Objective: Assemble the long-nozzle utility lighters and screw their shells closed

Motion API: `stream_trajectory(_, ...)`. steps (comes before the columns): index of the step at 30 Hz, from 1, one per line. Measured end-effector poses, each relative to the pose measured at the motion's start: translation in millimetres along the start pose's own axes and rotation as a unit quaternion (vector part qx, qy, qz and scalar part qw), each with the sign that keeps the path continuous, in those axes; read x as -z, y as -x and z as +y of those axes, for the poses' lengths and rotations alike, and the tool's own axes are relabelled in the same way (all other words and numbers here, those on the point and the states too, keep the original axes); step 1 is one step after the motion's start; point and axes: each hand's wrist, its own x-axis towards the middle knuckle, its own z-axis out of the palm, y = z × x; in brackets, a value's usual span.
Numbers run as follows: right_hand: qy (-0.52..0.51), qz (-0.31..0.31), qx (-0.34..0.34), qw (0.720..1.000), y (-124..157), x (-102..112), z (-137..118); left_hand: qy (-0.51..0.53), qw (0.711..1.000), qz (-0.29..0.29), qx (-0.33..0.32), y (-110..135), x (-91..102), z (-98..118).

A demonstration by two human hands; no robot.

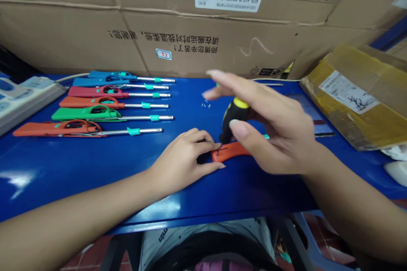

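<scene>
My left hand [187, 156] rests on the blue table and pinches the near end of an orange gas lighter [233, 149] between thumb and fingers. A short black-and-yellow screwdriver [233, 120] stands slightly tilted, its tip at the lighter's left end. My right hand [276, 123] grips the screwdriver's handle with the thumb and curled fingers, while the index finger reaches out over the top. Most of the lighter's right part is hidden behind my right hand. A few small screws [206, 105] lie on the table beyond the lighter.
Several lighters in blue, red, orange and green [85, 113] lie in a row on the left of the table [133, 190]. A white power strip [28, 97] stands at far left. A large cardboard box [178, 21] forms the back; a taped carton [352, 93] sits at right.
</scene>
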Motion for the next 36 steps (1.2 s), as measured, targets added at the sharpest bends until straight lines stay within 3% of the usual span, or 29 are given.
stream_trajectory(2,-0.011,-0.047,-0.002,0.999,2,2,2,0.0,1.0,0.002,-0.002,0,-0.3,1)
stream_trajectory(6,0.015,-0.012,0.038,0.999,3,4,6,-0.016,1.0,0.012,-0.006,-1,-0.9,2)
stream_trajectory(12,-0.04,-0.089,-0.012,0.995,4,4,3,-0.006,1.0,0.001,-0.004,-1,-1.5,2)
stream_trajectory(18,0.041,-0.015,0.057,0.997,5,-3,7,-0.018,1.0,-0.008,0.008,-1,-1.4,2)
stream_trajectory(23,-0.011,-0.07,0.021,0.997,4,-4,4,-0.011,1.0,0.0,0.001,-1,-2.1,3)
stream_trajectory(29,0.099,0.012,0.048,0.994,8,-7,1,-0.005,0.999,-0.002,0.031,-1,-2.3,4)
stream_trajectory(34,0.027,-0.051,0.053,0.997,8,-2,0,-0.001,1.0,-0.003,0.021,-1,-2.3,3)
stream_trajectory(36,0.051,-0.049,0.045,0.996,6,-2,-1,-0.003,1.0,-0.005,0.031,-1,-2.4,4)
